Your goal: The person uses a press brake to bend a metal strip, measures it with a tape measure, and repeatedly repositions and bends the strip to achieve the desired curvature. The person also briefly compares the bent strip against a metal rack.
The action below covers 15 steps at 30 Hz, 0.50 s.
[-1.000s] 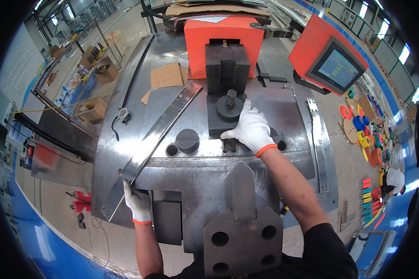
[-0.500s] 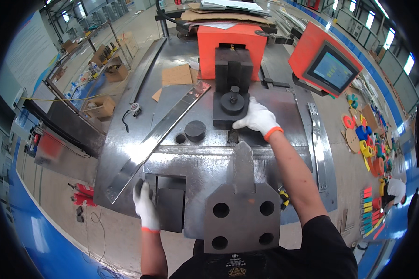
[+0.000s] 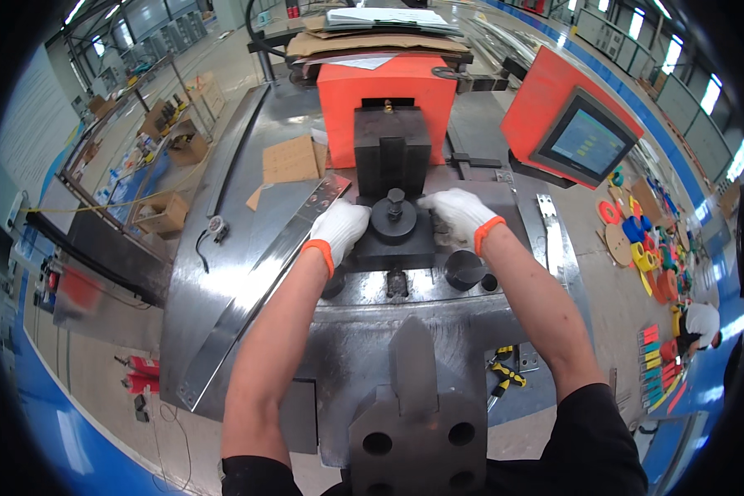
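Both sides of a thick black metal block [image 3: 413, 250], topped by a round black disc [image 3: 391, 229] and an upright dark bolt [image 3: 395, 204], have a hand in a white knitted, orange-cuffed glove; the left hand [image 3: 341, 228] has its fingers curled at the left side, the right hand [image 3: 465, 217] has its fingers bent loosely at the right; whether either grips firmly I cannot make out; the block sits between them before a tall black metal column [image 3: 393, 145]; the step looks like two-handed handling of the block, and the next move probably calls for even force from both sides; on the grey steel table [image 3: 202, 289] lie a long shiny metal strip [image 3: 230, 335], brown cardboard [image 3: 289, 159] and a short black cylinder [image 3: 465, 271]; an orange-framed screen [image 3: 585, 136] stands right; beyond, colourful rolls [image 3: 638, 227] cover the workshop floor, near a person in white [image 3: 703, 322].
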Each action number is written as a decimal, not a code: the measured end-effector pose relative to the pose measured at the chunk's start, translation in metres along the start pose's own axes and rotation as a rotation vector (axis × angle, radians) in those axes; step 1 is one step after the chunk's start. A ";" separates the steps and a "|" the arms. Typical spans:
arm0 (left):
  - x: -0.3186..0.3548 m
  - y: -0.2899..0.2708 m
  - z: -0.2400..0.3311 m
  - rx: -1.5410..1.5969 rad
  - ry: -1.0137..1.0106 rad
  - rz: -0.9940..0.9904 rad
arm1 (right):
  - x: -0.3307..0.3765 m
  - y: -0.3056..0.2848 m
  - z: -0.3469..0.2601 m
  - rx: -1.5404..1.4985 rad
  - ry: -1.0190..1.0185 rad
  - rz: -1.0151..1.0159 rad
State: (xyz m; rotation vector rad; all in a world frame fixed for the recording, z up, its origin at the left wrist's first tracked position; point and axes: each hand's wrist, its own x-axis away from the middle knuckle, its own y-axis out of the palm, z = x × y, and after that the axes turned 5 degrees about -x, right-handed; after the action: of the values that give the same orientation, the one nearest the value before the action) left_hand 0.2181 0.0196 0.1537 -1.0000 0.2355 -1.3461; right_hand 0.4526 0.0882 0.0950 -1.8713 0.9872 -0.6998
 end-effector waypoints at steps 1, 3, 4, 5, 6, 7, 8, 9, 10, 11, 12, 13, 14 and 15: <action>-0.007 0.002 0.003 0.060 0.006 -0.043 | -0.009 0.007 0.011 -0.072 0.048 -0.006; -0.034 0.005 -0.019 0.123 -0.026 -0.059 | 0.005 -0.013 -0.054 0.188 0.000 -0.048; -0.038 0.007 -0.015 0.154 -0.021 -0.075 | 0.001 -0.012 -0.056 -0.053 0.203 -0.054; -0.041 0.008 -0.013 0.097 -0.021 -0.079 | -0.004 -0.011 -0.058 -0.288 0.406 -0.014; -0.042 0.011 -0.012 0.095 -0.020 -0.072 | -0.002 -0.011 -0.058 -0.295 0.419 0.001; -0.043 0.013 -0.011 0.095 -0.014 -0.063 | 0.000 -0.012 -0.058 -0.303 0.431 0.016; -0.043 0.016 -0.010 0.099 0.003 -0.060 | 0.008 -0.010 -0.050 -0.075 0.199 0.017; -0.049 0.016 -0.014 0.126 0.008 -0.045 | 0.011 -0.008 -0.044 0.173 -0.034 0.068; -0.059 0.019 -0.022 0.175 0.049 -0.067 | 0.010 -0.005 -0.044 0.081 -0.034 0.105; -0.055 0.021 -0.018 0.215 0.019 -0.030 | 0.012 -0.013 -0.052 0.095 0.003 0.056; -0.063 0.021 -0.021 0.257 -0.007 -0.044 | 0.007 -0.012 -0.056 0.045 0.048 0.062; -0.076 0.025 -0.031 0.313 -0.011 -0.017 | -0.003 -0.005 -0.053 -0.103 0.162 0.077; -0.069 0.024 -0.028 0.338 -0.022 0.009 | -0.006 -0.006 -0.060 -0.272 0.276 0.093; -0.065 0.025 -0.023 0.339 -0.033 0.001 | 0.000 -0.010 -0.062 -0.350 0.388 0.104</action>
State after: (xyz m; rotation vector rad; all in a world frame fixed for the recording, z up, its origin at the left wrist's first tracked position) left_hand 0.2029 0.0640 0.0967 -0.7358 -0.0191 -1.3147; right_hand 0.4082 0.0640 0.1321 -2.0016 1.5259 -0.8932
